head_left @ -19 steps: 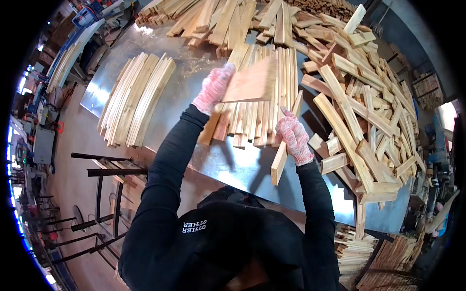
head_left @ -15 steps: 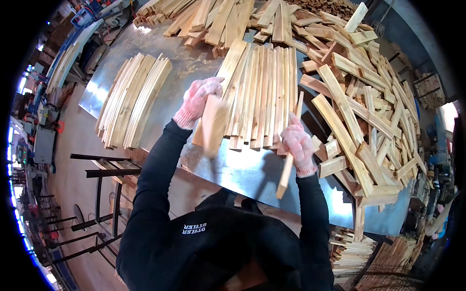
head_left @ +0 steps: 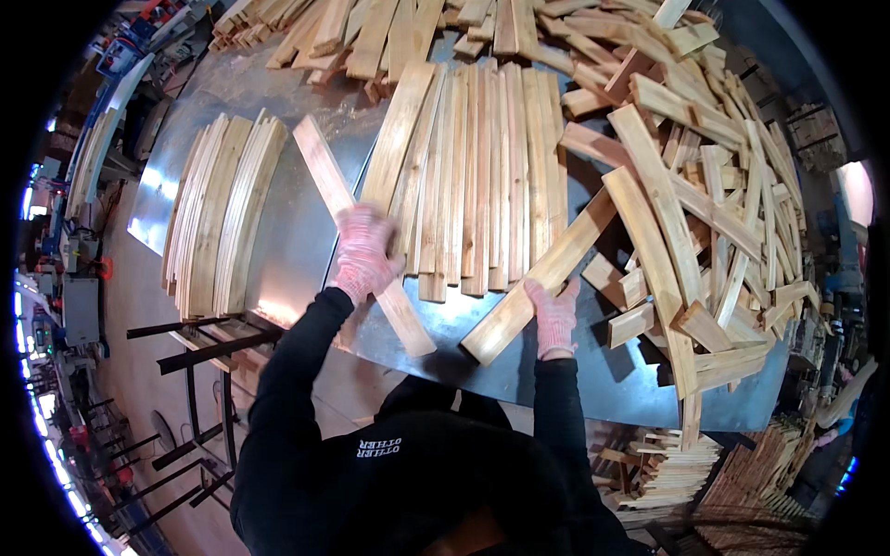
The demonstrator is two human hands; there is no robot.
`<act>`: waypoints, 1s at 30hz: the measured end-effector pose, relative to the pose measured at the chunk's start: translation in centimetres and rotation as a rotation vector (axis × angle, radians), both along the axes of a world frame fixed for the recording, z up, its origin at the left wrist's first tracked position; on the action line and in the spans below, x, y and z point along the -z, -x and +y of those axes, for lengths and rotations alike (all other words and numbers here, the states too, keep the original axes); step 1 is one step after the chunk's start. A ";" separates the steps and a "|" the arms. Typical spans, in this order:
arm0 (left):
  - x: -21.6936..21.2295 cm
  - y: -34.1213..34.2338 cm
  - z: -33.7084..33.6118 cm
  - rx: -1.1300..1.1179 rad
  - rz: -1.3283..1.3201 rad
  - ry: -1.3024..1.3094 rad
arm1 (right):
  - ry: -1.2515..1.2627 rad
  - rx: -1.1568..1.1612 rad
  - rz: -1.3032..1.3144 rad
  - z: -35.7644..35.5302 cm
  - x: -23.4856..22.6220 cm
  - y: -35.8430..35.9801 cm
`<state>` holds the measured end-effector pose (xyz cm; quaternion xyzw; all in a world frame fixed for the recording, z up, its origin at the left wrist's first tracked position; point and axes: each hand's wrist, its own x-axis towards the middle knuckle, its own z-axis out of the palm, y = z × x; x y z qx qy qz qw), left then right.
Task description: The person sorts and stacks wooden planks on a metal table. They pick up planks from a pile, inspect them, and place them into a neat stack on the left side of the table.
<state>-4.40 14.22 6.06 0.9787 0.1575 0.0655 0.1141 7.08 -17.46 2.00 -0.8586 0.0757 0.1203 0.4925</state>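
Note:
My left hand (head_left: pixel 364 252), in a pink-and-white knit glove, is closed over a flat wooden slat (head_left: pixel 408 318). This slat slants from the upper left down toward the table's near edge; slight blur softens the fingers. A second, wider wooden board (head_left: pixel 547 267) is gripped at its near right edge by my gloved right hand (head_left: pixel 554 315), broad face up and slanted the other way. Between and beyond the hands lies a row of slats (head_left: pixel 480 176) placed side by side. Along that row's left side a wider board (head_left: pixel 399 130) leans slightly, just beyond my left hand.
At left on the metal table (head_left: pixel 297 250) sits a group of slats (head_left: pixel 222 218) standing on edge. A jumbled heap of boards (head_left: pixel 709 199) covers the right side, and more boards (head_left: pixel 371 37) lie at the far edge. A black metal frame (head_left: pixel 209 347) stands at the lower left.
Both held boards have turned from edge-on to broad face up. My left hand has come lower and nearer, its slat now slanting across the table. My right hand has shifted slightly left and nearer.

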 end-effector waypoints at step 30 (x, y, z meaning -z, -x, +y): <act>6.6 -1.1 -4.2 -0.551 0.045 1.019 | -1.258 -0.317 0.690 -0.8 5.8 -11.2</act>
